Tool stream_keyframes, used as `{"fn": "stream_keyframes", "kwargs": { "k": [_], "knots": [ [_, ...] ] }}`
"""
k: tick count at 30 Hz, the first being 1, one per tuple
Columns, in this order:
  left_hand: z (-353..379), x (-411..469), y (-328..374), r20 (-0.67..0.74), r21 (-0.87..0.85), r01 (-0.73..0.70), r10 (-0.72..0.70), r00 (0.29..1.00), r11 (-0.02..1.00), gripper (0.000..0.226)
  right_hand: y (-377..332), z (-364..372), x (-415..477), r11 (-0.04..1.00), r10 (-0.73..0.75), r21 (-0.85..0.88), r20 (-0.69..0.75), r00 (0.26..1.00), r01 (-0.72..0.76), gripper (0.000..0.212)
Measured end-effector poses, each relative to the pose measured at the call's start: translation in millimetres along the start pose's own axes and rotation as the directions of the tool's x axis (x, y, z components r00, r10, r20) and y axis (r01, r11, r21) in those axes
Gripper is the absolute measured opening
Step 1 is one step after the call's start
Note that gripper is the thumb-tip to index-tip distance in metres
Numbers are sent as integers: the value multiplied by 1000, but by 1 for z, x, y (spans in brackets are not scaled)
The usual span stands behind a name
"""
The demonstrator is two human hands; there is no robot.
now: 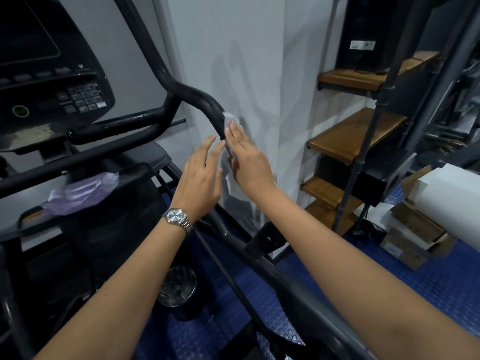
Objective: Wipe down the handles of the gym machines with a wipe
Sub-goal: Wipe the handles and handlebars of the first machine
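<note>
A black curved handle [205, 100] of the gym machine bends down toward me at centre. A white wipe [230, 119] lies against the handle's lower end. My right hand [248, 159] presses the wipe onto the handle with straight fingers. Just left of it, my left hand [201, 178], with a wristwatch, is held flat with straight fingers beside the handle; whether it touches the handle is unclear. The lowest part of the handle is hidden behind both hands.
The machine's console [52, 74] fills the upper left, with a purple packet [83, 190] on its tray below. A metal bin [178, 289] stands on the blue floor. Wooden shelves [350, 136] and cardboard boxes [415, 229] are at right. A white wall [246, 48] is close behind the handle.
</note>
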State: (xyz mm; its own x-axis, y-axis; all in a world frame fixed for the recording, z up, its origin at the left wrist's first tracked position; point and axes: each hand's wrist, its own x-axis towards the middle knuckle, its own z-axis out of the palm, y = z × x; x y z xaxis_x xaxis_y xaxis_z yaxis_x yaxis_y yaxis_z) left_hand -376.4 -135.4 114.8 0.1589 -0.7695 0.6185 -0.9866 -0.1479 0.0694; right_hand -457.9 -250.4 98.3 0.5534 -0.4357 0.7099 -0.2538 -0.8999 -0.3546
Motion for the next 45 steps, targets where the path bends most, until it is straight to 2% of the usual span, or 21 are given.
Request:
{"fn": "stream_keyframes", "kwargs": {
  "k": [4, 9, 13, 17, 22, 29, 34, 37, 40, 43, 45],
  "knots": [
    [-5, 1, -2, -22, 2, 9, -9, 1000, 1000, 54, -10, 7, 26, 995, -45, -91, 25, 999, 48, 65],
    [-6, 1, -7, -34, -6, -6, 6, 999, 1000, 55, 5, 9, 0, 990, -118, -77, 3, 993, 118, 67],
    [-8, 3, -12, -36, 7, -2, 3, 999, 1000, 53, 7, 0, -12, 999, -33, -37, 4, 999, 33, 70],
    [-11, 10, -15, -41, 9, -5, 6, 999, 1000, 53, -1, -3, 17, 998, 64, -15, 31, 997, -64, 75],
    [-12, 18, -15, -49, 4, -5, 5, 999, 1000, 53, -8, 5, 46, 995, 91, -30, 5, 996, -91, 70],
    [-5, 23, -14, -71, -34, 5, -8, 997, 999, 55, -4, 7, 28, 996, -40, 71, -113, 993, 48, 58],
    [-5, 19, -14, -74, -29, 9, -12, 997, 1000, 52, 12, 5, 10, 985, -170, -1, -173, 970, 172, 45],
    [-8, 15, -18, -65, -17, 25, -26, 998, 1000, 51, 16, 2, 11, 988, -7, 150, -178, 984, 34, 48],
    [-11, 13, -20, -63, -7, 35, -35, 997, 999, 52, 13, -4, 26, 947, 153, 299, -112, 982, -114, 42],
    [-12, 13, -22, -57, -2, 49, -49, 997, 999, 53, 9, -7, 52, 938, 191, 299, -27, 981, -175, 38],
    [-13, 14, -23, -50, 3, 60, -60, 997, 998, 54, 4, -4, 71, 949, 173, 269, -5, 985, -165, 36]
  ]
}}
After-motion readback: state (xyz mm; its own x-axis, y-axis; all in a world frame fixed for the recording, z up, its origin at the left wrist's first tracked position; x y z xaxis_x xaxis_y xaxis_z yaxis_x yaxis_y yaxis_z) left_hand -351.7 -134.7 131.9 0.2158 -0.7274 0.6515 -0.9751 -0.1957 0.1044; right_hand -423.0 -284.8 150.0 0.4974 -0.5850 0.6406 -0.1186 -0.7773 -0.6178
